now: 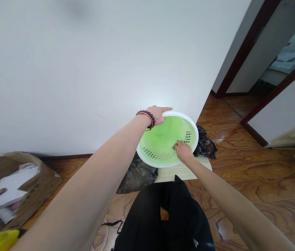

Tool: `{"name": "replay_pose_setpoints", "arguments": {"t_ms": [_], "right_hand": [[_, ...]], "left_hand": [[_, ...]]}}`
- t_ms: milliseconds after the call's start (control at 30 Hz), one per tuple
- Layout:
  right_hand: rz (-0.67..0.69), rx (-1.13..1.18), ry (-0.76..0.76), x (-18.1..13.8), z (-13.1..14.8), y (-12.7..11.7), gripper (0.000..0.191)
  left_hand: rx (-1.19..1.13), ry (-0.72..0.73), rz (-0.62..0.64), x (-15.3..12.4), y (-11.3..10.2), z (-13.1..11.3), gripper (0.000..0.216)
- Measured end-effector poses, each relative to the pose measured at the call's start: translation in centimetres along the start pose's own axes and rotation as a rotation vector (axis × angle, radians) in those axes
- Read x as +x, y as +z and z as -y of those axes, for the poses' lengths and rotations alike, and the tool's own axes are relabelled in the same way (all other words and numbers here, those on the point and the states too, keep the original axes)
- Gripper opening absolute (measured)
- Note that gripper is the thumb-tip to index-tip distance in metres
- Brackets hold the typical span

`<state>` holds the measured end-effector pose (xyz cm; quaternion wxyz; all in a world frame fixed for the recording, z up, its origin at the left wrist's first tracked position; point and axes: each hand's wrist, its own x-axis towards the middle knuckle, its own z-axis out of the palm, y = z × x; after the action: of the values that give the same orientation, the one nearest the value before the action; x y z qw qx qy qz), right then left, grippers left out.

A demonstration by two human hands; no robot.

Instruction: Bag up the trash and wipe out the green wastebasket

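At centre, the perforated plastic basket [163, 137] looks light, flexible, best held by its rim [196, 135]; my left hand [159, 114] clasps it at eleven o'clock, my right hand [183, 151] pinches a greyish scrap [174, 147] at four.

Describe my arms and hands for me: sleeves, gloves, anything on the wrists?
No sleeve shows on the left arm or right arm, and the left hand and right hand have no gloves. The left wrist wears a bracelet of dark round beads beside a thin copper-brown bangle. The right wrist shows no jewellery.
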<state>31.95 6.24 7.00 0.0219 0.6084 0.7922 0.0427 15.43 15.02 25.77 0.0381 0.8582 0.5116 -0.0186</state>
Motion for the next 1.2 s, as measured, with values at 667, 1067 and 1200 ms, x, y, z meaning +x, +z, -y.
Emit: {"name": "replay_pose_setpoints", "arguments": {"t_ms": [667,1067,1200], "right_hand": [[-0.066,-0.044,0.096,0.6,0.1,1.1,0.028],[0.054,0.305,0.131,2.3,7.9,2.6,0.029],[0.07,0.187,0.013,2.6,5.9,1.4,0.028]], "left_hand": [[-0.198,-0.106,-0.132,1.3,1.3,-0.9,0.035],[-0.172,-0.127,-0.13,1.0,1.5,-1.2,0.034],[-0.169,-0.126,-0.12,1.1,1.5,-1.1,0.035]]}}
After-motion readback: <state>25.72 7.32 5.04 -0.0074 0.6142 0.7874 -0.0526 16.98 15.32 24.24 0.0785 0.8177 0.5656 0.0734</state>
